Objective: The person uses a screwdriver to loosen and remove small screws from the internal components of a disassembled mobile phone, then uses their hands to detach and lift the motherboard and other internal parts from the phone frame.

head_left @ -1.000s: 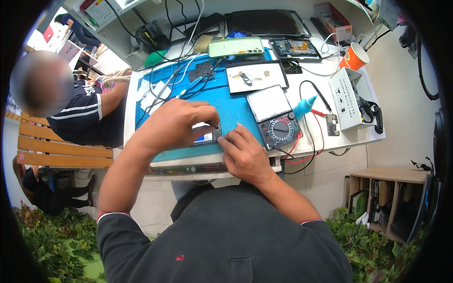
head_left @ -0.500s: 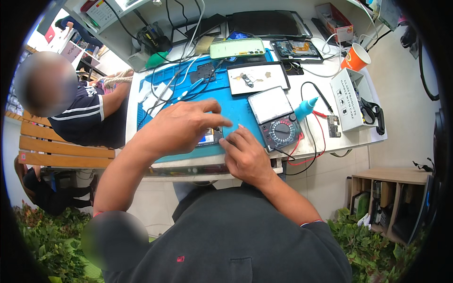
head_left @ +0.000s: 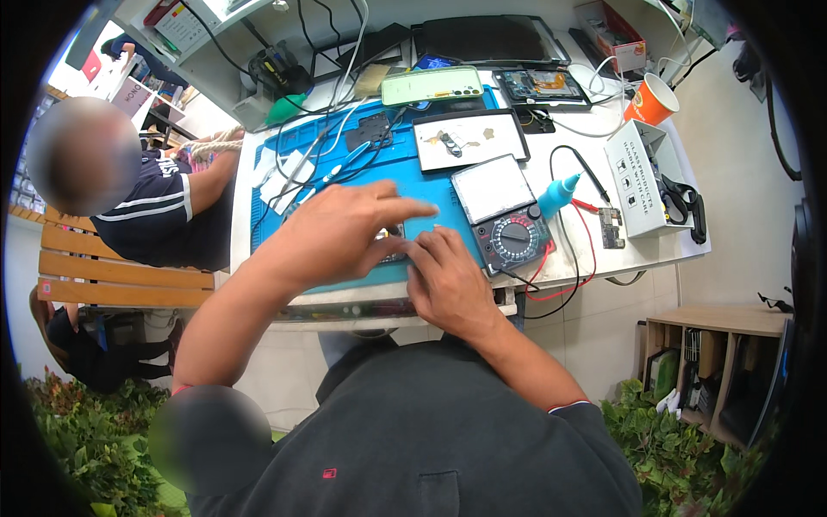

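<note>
Over the front of the blue work mat [head_left: 428,191], my left hand [head_left: 345,226] has its index finger stretched to the right and its thumb apart below. It covers most of an opened phone [head_left: 394,232], whose innards show in the gap between finger and thumb. My right hand [head_left: 452,280] rests at the phone's right edge, fingers bent and drawn together near the left thumb. Whatever those fingers hold, if anything, is hidden. Right of it lies an analog multimeter [head_left: 512,237] with its white-lined cover [head_left: 493,189] beside a blue squeeze bottle [head_left: 558,196].
Behind are a white tray [head_left: 431,153] with small parts, a pale green phone cover [head_left: 431,86] and a blue-handled tool [head_left: 340,168] among cables. On the right stand a white box [head_left: 633,177], a circuit board [head_left: 611,229] and an orange cup [head_left: 650,102]. Another person [head_left: 146,207] sits at left.
My left hand has shifted slightly right, its index finger reaching further over the mat and its thumb now close to my right fingers. My right hand has barely moved.
</note>
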A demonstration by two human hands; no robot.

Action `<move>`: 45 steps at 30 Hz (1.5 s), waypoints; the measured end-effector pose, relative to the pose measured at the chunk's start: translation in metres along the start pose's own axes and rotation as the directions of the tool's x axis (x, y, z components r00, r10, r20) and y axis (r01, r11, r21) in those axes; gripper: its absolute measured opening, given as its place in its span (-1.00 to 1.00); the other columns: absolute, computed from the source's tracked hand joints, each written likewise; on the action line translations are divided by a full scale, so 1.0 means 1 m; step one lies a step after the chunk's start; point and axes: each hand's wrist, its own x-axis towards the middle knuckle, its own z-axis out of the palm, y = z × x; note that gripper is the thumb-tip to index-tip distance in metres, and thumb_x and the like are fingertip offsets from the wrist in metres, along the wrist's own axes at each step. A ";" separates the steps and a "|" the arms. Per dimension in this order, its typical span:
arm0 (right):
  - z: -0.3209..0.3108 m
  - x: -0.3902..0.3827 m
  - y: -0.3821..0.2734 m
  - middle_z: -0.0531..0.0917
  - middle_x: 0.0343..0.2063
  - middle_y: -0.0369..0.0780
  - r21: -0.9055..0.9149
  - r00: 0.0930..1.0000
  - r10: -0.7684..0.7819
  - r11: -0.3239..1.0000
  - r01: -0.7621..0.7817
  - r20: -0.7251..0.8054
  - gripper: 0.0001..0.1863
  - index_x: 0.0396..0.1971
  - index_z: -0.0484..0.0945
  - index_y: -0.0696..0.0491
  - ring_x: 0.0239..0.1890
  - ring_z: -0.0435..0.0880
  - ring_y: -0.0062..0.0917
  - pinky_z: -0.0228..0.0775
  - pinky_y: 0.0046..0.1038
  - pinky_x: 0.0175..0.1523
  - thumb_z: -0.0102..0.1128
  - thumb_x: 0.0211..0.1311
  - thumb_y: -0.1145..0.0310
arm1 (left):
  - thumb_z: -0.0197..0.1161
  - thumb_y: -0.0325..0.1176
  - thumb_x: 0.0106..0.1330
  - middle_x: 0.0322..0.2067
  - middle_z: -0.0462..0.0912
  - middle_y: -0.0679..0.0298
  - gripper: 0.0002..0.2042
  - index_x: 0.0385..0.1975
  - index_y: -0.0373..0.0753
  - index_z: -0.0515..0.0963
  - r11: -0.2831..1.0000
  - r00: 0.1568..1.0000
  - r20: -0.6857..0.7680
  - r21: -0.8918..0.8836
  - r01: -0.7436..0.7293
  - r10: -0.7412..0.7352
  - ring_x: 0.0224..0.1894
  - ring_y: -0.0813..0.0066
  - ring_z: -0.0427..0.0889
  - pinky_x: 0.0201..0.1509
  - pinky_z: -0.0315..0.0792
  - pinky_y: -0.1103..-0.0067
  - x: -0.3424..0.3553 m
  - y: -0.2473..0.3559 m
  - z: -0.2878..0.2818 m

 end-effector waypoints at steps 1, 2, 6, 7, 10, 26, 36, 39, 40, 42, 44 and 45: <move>0.000 -0.001 0.001 0.71 0.05 0.01 -0.008 1.000 -0.003 1.000 0.003 0.002 -0.58 0.17 0.71 0.30 0.30 0.64 0.02 0.58 0.00 0.42 0.44 0.32 0.55 | 0.53 -0.42 0.46 -0.21 0.85 0.20 -0.67 0.19 0.00 0.85 0.998 0.999 -0.013 0.028 0.047 -0.047 -0.20 0.07 0.87 -0.14 0.69 0.24 0.000 0.002 0.001; 0.001 -0.001 0.002 0.71 0.05 0.01 -0.006 1.000 -0.011 1.000 0.011 -0.003 -0.58 0.17 0.72 0.30 0.30 0.64 0.02 0.59 -0.01 0.41 0.44 0.32 0.55 | 0.53 -0.40 0.47 -0.22 0.87 0.17 -0.68 0.19 0.00 0.85 0.995 0.998 0.013 0.082 0.061 -0.062 -0.16 0.08 0.88 -0.13 0.70 0.26 0.003 -0.003 0.003; 0.003 -0.004 0.004 0.72 0.06 0.02 -0.005 0.999 -0.031 1.000 0.030 -0.014 -0.58 0.17 0.73 0.31 0.29 0.64 0.01 0.59 -0.02 0.41 0.44 0.32 0.55 | 0.54 -0.36 0.49 -0.21 0.89 0.13 -0.70 0.18 -0.02 0.85 0.999 0.999 0.028 0.027 -0.036 0.035 -0.18 0.07 0.88 -0.11 0.70 0.24 -0.001 -0.004 -0.002; 0.003 -0.004 0.004 0.72 0.06 0.02 -0.006 0.999 -0.033 0.999 0.033 -0.015 -0.58 0.17 0.73 0.31 0.29 0.64 0.01 0.59 -0.03 0.41 0.44 0.32 0.55 | 0.53 -0.39 0.47 -0.22 0.88 0.14 -0.69 0.18 -0.02 0.86 0.998 0.999 -0.033 0.063 0.004 -0.002 -0.19 0.06 0.88 -0.12 0.70 0.25 -0.002 -0.002 0.004; 0.001 -0.004 0.004 0.72 0.05 0.02 -0.012 1.000 -0.028 1.000 0.028 0.000 -0.57 0.18 0.73 0.31 0.29 0.64 0.00 0.60 -0.03 0.40 0.44 0.32 0.55 | 0.53 -0.46 0.43 -0.28 0.83 0.16 -0.64 0.19 0.00 0.86 0.997 0.997 -0.070 0.070 0.024 -0.019 -0.23 0.07 0.87 -0.14 0.69 0.27 -0.005 -0.009 0.009; -0.003 0.004 -0.004 0.66 0.00 0.00 -0.069 0.997 -0.006 0.998 0.012 0.081 -0.56 0.22 0.63 0.25 0.22 0.63 -0.05 0.55 -0.05 0.40 0.40 0.38 0.51 | 0.53 -0.60 0.36 -0.26 0.86 0.26 -0.11 0.73 0.02 0.41 0.921 0.884 -0.292 -0.248 0.300 -0.366 -0.31 0.51 0.86 -0.18 0.72 0.46 -0.013 -0.048 0.015; -0.004 0.006 -0.006 0.66 -0.01 -0.05 -0.072 0.998 0.004 0.997 0.000 0.063 -0.63 0.16 0.66 0.20 0.18 0.62 -0.09 0.53 -0.06 0.31 0.46 0.47 0.38 | 0.52 -0.51 0.55 -0.09 0.88 0.13 -0.16 0.78 -0.11 0.26 0.918 0.818 -0.488 -0.379 0.116 -0.305 -0.21 0.42 0.93 -0.05 0.76 0.47 0.012 -0.072 0.058; -0.004 0.006 -0.006 0.66 -0.03 -0.06 -0.069 0.998 0.004 0.998 0.001 0.063 -0.65 0.16 0.67 0.19 0.18 0.62 -0.11 0.53 -0.06 0.32 0.45 0.53 0.34 | 0.50 -0.50 0.58 -0.08 0.88 0.13 -0.19 0.77 -0.11 0.27 0.938 0.813 -0.519 -0.336 0.089 -0.263 -0.17 0.42 0.94 -0.05 0.76 0.46 0.025 -0.078 0.064; -0.004 0.006 -0.006 0.66 -0.03 -0.07 -0.066 0.998 -0.002 0.998 0.005 0.056 -0.66 0.15 0.68 0.19 0.18 0.62 -0.11 0.53 -0.07 0.32 0.46 0.53 0.34 | 0.50 -0.49 0.58 -0.09 0.88 0.13 -0.19 0.77 -0.11 0.27 0.941 0.817 -0.515 -0.327 0.092 -0.259 -0.16 0.42 0.94 -0.04 0.75 0.46 0.027 -0.080 0.064; -0.003 0.005 -0.004 0.67 -0.03 -0.07 -0.055 0.999 -0.003 0.998 0.005 0.038 -0.66 0.13 0.70 0.19 0.16 0.63 -0.11 0.54 -0.07 0.30 0.48 0.49 0.36 | 0.50 -0.49 0.58 -0.10 0.87 0.15 -0.20 0.77 -0.12 0.27 0.942 0.820 -0.508 -0.320 0.105 -0.264 -0.15 0.42 0.93 -0.04 0.75 0.48 0.028 -0.079 0.065; -0.001 0.004 -0.004 0.69 -0.02 -0.06 -0.035 1.000 -0.002 0.999 0.002 0.020 -0.65 0.12 0.72 0.19 0.14 0.64 -0.08 0.56 -0.07 0.28 0.53 0.43 0.39 | 0.50 -0.49 0.59 -0.11 0.85 0.17 -0.20 0.77 -0.12 0.27 0.938 0.813 -0.506 -0.320 0.132 -0.287 -0.15 0.43 0.93 -0.05 0.74 0.49 0.023 -0.078 0.060; -0.001 0.004 -0.004 0.68 -0.03 -0.07 -0.038 1.000 -0.005 0.999 0.005 0.012 -0.66 0.11 0.72 0.19 0.14 0.64 -0.09 0.56 -0.08 0.28 0.52 0.44 0.39 | 0.50 -0.49 0.59 -0.11 0.84 0.18 -0.20 0.77 -0.13 0.27 0.932 0.803 -0.516 -0.339 0.129 -0.299 -0.16 0.45 0.92 -0.04 0.73 0.50 0.020 -0.076 0.058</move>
